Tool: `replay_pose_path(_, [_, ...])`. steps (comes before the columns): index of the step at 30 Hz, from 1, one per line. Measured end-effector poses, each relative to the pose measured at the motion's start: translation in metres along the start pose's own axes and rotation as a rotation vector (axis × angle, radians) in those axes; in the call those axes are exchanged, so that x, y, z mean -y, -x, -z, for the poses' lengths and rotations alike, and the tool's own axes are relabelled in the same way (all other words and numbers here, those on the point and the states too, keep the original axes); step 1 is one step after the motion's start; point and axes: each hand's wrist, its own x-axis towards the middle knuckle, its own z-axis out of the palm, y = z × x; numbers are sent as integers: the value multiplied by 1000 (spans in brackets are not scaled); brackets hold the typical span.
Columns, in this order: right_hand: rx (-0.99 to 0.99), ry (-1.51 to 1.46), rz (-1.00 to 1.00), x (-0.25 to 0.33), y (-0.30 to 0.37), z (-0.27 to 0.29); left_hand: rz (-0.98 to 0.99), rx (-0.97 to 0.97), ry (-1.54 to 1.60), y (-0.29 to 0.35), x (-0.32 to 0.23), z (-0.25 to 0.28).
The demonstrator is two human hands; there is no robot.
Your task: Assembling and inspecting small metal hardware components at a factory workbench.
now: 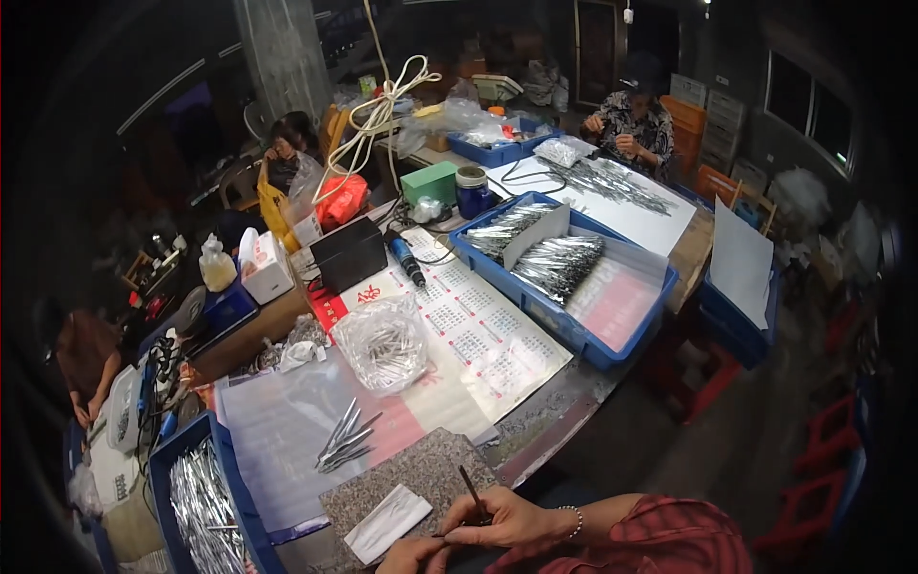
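Note:
Near the lower edge, my right hand (512, 518) is closed round a thin dark stick (471, 486) that slants up out of the grip. Its fingertips meet my left hand (413, 555), whose fingers are pinched together; whatever they hold is hidden. Both hands are over the near edge of a speckled stone slab (406, 467). On the slab, left of the hands, lies a folded white cloth or tissue (387, 523). Just beyond it, a small pile of slim, pointed silver metal pieces (346, 438) rests on a plastic-covered sheet (287, 435).
A blue bin (212, 430) of silver pieces stands at left, another blue bin (612, 356) at far right. Mid-table are a clear plastic bag (382, 342) of small pieces, a blue electric screwdriver (405, 258) and a black box (349, 255). Other people sit around the table.

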Motion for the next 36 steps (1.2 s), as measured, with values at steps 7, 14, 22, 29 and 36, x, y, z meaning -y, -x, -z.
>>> replay_pose_path(7, [-60, 150, -13, 18, -3, -15, 440, -291, 911, 35, 21, 8])
replay_pose_path(14, [-72, 636, -120, 40, -49, 11, 404, -497, 1000, 57, 38, 18])
replay_pose_path(22, [-275, 1221, 160, 30, -189, 95, 456, -442, 839, 78, 43, 32])
replay_pose_path(29, [-340, 1641, 16, 10, -233, 149, 536, -401, 792, 76, 48, 38])
replay_pose_path(36, [-322, 1808, 31, -13, -248, 151, 543, -302, 813, 63, 46, 34])
